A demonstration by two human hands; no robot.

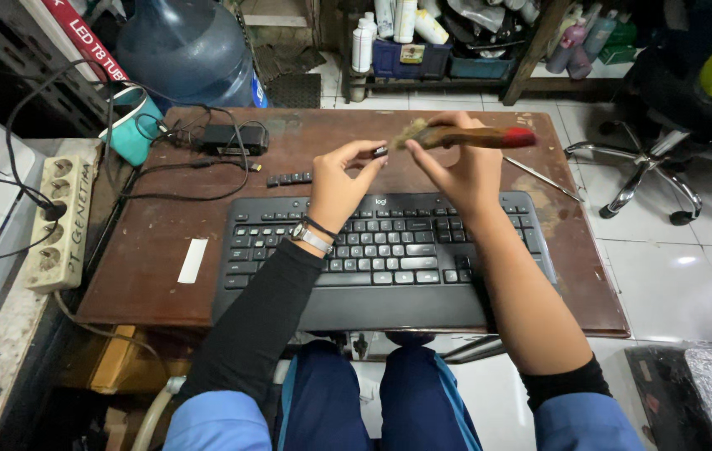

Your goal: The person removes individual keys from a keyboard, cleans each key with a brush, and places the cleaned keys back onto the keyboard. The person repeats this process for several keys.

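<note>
Both hands hover above the keyboard [385, 250]: left hand [341, 179] apparently pinching a keycap [380, 151], right hand [456, 167] clamping a brush [469, 136].

Small brown wooden table [164, 284], top worn and scuffed, fills mid-frame. Black keyboard [389, 250] w/ wrist rest lies at lower centre. Row of loose black keycaps [289, 179] just above its upper-left corner. White strip [192, 260], prob. tape, at left. Black adapter [231, 139] w/ cables at upper left. Thin metal tool [544, 179] at right.
</note>
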